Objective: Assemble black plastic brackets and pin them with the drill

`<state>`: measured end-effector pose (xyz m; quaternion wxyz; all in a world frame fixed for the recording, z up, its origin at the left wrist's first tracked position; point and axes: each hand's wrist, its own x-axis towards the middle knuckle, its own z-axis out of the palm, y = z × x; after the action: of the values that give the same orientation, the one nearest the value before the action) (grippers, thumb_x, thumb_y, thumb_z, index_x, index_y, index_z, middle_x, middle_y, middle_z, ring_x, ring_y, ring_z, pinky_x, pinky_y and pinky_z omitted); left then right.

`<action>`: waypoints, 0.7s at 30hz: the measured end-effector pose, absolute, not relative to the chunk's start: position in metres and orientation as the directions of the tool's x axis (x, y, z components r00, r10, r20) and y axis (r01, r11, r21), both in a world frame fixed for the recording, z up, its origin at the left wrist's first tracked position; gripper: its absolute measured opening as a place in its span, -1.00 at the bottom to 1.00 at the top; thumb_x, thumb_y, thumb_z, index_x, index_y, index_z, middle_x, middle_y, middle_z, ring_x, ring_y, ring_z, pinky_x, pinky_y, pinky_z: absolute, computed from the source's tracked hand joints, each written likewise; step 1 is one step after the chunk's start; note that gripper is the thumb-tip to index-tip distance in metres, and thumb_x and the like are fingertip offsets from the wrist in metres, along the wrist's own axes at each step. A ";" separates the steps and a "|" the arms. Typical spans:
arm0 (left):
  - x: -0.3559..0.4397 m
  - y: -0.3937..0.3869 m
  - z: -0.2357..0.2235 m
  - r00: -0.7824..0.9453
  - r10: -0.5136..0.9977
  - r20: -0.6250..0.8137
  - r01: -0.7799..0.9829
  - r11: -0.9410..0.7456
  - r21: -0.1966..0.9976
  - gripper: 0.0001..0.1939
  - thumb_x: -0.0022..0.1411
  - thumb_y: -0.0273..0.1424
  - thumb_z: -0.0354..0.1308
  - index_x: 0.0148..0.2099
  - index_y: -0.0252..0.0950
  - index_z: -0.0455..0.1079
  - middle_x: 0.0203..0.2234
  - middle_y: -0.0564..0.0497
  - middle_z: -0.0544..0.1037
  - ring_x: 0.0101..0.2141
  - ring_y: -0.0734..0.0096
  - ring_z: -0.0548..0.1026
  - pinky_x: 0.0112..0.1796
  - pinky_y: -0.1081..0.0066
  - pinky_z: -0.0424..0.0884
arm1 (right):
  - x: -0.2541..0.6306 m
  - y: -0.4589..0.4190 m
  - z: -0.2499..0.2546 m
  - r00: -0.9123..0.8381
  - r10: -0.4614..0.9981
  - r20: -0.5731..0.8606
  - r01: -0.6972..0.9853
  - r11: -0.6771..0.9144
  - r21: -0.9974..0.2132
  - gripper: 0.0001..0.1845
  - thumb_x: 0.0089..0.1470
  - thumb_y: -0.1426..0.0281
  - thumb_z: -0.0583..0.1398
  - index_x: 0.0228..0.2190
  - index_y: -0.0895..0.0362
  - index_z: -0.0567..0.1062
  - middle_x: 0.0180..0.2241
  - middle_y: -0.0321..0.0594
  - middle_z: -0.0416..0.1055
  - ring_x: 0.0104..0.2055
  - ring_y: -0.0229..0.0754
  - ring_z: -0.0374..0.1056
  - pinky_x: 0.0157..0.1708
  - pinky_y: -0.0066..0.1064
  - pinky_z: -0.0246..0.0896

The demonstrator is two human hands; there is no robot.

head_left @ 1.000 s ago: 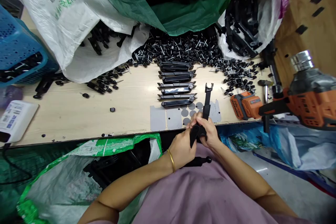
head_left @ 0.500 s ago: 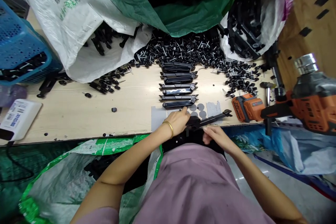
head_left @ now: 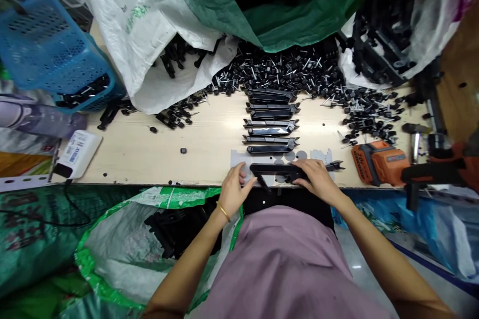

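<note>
A long black plastic bracket (head_left: pixel 275 169) lies level along the front edge of the bench, over grey sticker sheets. A second thin black piece hangs down slantwise from its left end, and a forked tip pokes out at the right. My right hand (head_left: pixel 317 178) grips the bracket's right part, fingers on top and thumb at the near side. Beside the left end is my left hand (head_left: pixel 235 188), thumb and fingers apart; whether a fingertip touches the bracket cannot be told. Just beyond, several similar black brackets (head_left: pixel 271 126) lie in a stacked row.
A heap of black-headed metal pins (head_left: pixel 284 72) spreads across the back below a green bag (head_left: pixel 277 40). At right are an orange battery (head_left: pixel 381 162) and a power drill (head_left: pixel 449 167). A white device (head_left: pixel 78 154) and blue basket (head_left: pixel 48 45) stand left; an open sack (head_left: pixel 112 244) hangs below.
The bracket has swung level and shifted onto the bench edge. My left hand has moved to its left end and spread; my right hand has come up onto its right part. The view has turned left.
</note>
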<state>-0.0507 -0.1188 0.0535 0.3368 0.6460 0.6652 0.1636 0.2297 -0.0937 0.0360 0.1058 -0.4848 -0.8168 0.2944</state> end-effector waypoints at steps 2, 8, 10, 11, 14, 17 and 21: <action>-0.041 -0.123 0.045 0.029 0.965 -0.260 0.730 0.157 0.665 -0.39 0.15 -0.19 0.15 0.17 -0.33 0.12 -0.33 -0.01 0.41 -0.39 0.41 0.41 -0.23 0.32 0.38 | 0.231 -0.094 0.034 -0.520 0.847 -0.112 0.726 0.369 -0.580 -0.50 0.11 0.26 0.16 0.08 0.03 0.23 0.00 -0.09 0.36 0.04 -0.01 0.25 -0.01 -0.14 0.06; -0.012 -0.127 0.036 -0.043 0.973 -0.225 0.778 0.174 0.604 -0.41 0.17 -0.28 0.14 0.19 -0.31 0.06 -0.17 -0.11 0.43 -0.26 0.29 0.44 -0.13 0.21 0.27 | 0.232 -0.093 0.033 -0.526 0.846 -0.090 0.726 0.391 -0.567 -0.50 0.12 0.22 0.13 0.08 0.03 0.26 -0.02 -0.07 0.39 0.02 0.00 0.29 -0.05 -0.15 0.06; -0.012 -0.127 0.035 -0.036 0.976 -0.216 0.779 0.163 0.606 -0.43 0.18 -0.32 0.11 0.20 -0.32 0.05 -0.13 -0.14 0.42 -0.22 0.27 0.44 -0.11 0.20 0.26 | 0.233 -0.093 0.031 -0.526 0.846 -0.085 0.725 0.394 -0.565 -0.50 0.12 0.21 0.13 0.08 0.03 0.26 -0.01 -0.06 0.39 0.02 0.00 0.29 -0.05 -0.15 0.05; -0.013 -0.128 0.034 -0.035 0.976 -0.214 0.777 0.161 0.608 -0.44 0.18 -0.34 0.10 0.20 -0.32 0.04 -0.11 -0.15 0.41 -0.20 0.25 0.43 -0.10 0.20 0.26 | 0.233 -0.092 0.030 -0.529 0.845 -0.083 0.723 0.397 -0.565 -0.50 0.12 0.21 0.13 0.08 0.03 0.26 -0.01 -0.06 0.39 0.01 0.00 0.30 -0.04 -0.15 0.05; -0.014 -0.127 0.033 -0.040 0.975 -0.217 0.773 0.168 0.612 -0.45 0.18 -0.39 0.07 0.19 -0.33 0.05 -0.07 -0.17 0.39 -0.12 0.20 0.41 -0.08 0.19 0.26 | 0.234 -0.092 0.027 -0.541 0.837 -0.079 0.711 0.405 -0.575 -0.50 0.13 0.21 0.12 0.09 0.04 0.25 -0.01 -0.05 0.39 0.01 -0.01 0.30 -0.04 -0.15 0.05; -0.015 -0.125 0.032 -0.031 0.977 -0.210 0.773 0.156 0.615 -0.46 0.17 -0.40 0.07 0.18 -0.34 0.06 -0.07 -0.18 0.39 -0.10 0.18 0.40 -0.08 0.18 0.28 | 0.233 -0.094 0.027 -0.528 0.846 -0.079 0.711 0.389 -0.586 -0.51 0.12 0.22 0.14 0.08 0.04 0.27 -0.02 -0.05 0.39 0.00 -0.01 0.30 -0.03 -0.14 0.05; -0.018 -0.123 0.031 0.005 0.981 -0.194 0.780 0.118 0.615 -0.45 0.18 -0.35 0.09 0.18 -0.36 0.06 -0.10 -0.19 0.39 -0.16 0.21 0.43 -0.10 0.16 0.31 | 0.232 -0.090 0.039 -0.521 0.845 -0.120 0.672 0.319 -0.668 -0.53 0.07 0.23 0.17 0.04 0.02 0.33 -0.03 -0.07 0.39 0.02 0.01 0.29 -0.02 -0.07 0.07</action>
<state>-0.0178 -0.1235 0.0313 0.2992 0.6425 0.6852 0.1679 0.2322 -0.0898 0.0392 0.1265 -0.4728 -0.8022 0.3420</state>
